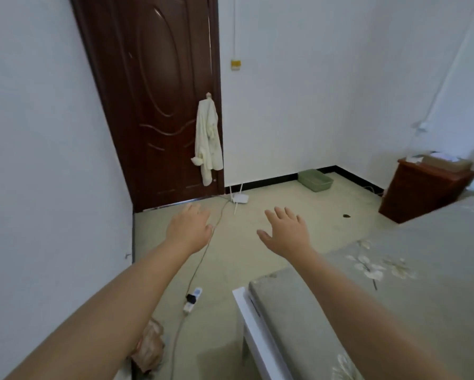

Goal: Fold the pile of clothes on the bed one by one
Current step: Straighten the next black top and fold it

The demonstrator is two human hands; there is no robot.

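Both arms reach forward over the floor, the left hand (190, 227) and the right hand (286, 233) spread flat and holding nothing, probably only a starting pose. The bed (395, 283) lies at four o'clock; no pile of clothes is visible.

door (159, 105): glossy dark wood | bed (395, 297): matt floral cloth | cabinet (422, 193): reddish wood

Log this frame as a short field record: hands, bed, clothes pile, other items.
left hand: open, held out over the floor, holds nothing
right hand: open, fingers spread, holds nothing
bed: at right, floral sheet
clothes pile: not in view
door: dark brown, shut, white garment hanging on it
floor: power strip, green tray
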